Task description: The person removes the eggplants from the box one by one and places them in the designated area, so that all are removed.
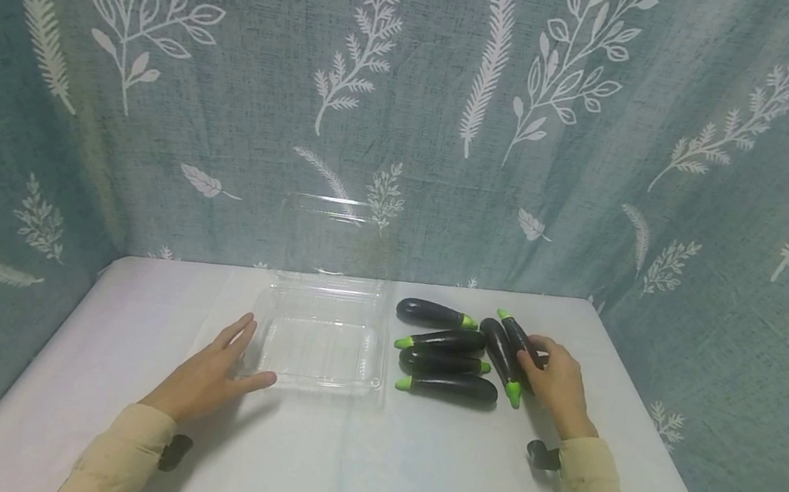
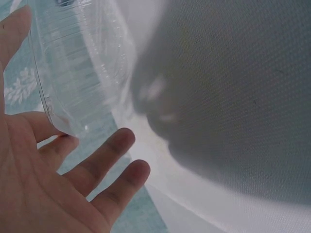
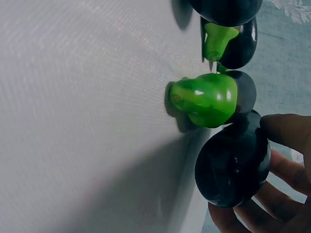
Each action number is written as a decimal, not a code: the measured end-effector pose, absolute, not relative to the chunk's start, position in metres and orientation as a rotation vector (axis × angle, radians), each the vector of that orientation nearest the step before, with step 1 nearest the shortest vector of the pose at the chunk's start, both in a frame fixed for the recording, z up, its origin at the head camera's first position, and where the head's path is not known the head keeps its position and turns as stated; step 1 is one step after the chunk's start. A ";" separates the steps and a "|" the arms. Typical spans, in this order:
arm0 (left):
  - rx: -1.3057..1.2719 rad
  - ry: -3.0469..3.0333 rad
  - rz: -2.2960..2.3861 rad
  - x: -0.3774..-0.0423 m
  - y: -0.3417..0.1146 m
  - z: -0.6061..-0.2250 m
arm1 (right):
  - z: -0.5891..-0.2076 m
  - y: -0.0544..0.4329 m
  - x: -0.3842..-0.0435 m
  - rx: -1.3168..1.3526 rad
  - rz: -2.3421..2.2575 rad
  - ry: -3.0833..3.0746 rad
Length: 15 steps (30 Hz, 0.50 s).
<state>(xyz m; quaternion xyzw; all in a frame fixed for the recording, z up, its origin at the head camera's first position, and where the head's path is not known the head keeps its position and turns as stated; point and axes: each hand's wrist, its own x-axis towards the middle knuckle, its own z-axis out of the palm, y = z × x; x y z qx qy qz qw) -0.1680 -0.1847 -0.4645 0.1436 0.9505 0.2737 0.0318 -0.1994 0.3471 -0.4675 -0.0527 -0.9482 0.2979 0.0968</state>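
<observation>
My right hand [image 1: 560, 387] grips a dark eggplant [image 1: 517, 334] with a green stem end, the rightmost of a group. In the right wrist view the thumb and fingers lie around the rounded end of this eggplant [image 3: 233, 165]. Just left of it another eggplant [image 1: 499, 349] slants across the table, its green cap [image 3: 206, 99] toward the wrist camera. My left hand [image 1: 210, 371] is at the left side of a clear plastic box [image 1: 315, 382], fingers spread and thumb apart. Whether its fingers touch the box [image 2: 68, 73] I cannot tell. The box's lid [image 1: 338, 242] stands raised at the back.
Several more eggplants [image 1: 450, 386] lie stacked in a row between the box and the slanting eggplant. A white cloth [image 1: 408, 475] covers the table. Patterned green curtains [image 1: 428, 116] hang behind it and along both sides.
</observation>
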 end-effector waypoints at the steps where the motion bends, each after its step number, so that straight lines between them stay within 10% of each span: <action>1: 0.442 2.927 0.844 -0.168 -0.185 -0.465 | -0.468 0.347 -0.199 -0.163 0.881 -2.812; 15: 0.473 2.943 0.839 -0.167 -0.185 -0.460 | -0.471 0.347 -0.194 -0.201 0.867 -2.859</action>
